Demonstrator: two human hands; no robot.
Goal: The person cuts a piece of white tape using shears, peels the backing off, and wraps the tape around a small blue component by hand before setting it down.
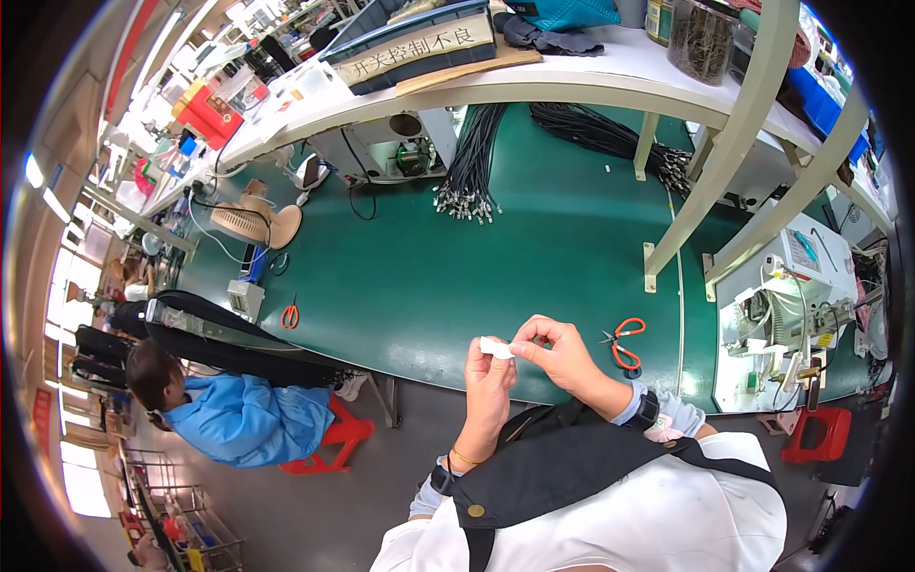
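A small crumpled white piece, like tissue or tape, is pinched between my two hands above the near edge of the green table. My left hand grips it from below, thumb and fingers pressed together. From the right, my right hand holds its other end between thumb and index finger. Orange-handled scissors lie on the table just right of my right hand. What the white piece is exactly I cannot make out.
Bundles of black cables lie at the back under a white shelf. A second pair of orange scissors and a beige fan are at left. A white machine stands at right. A person in blue sits left.
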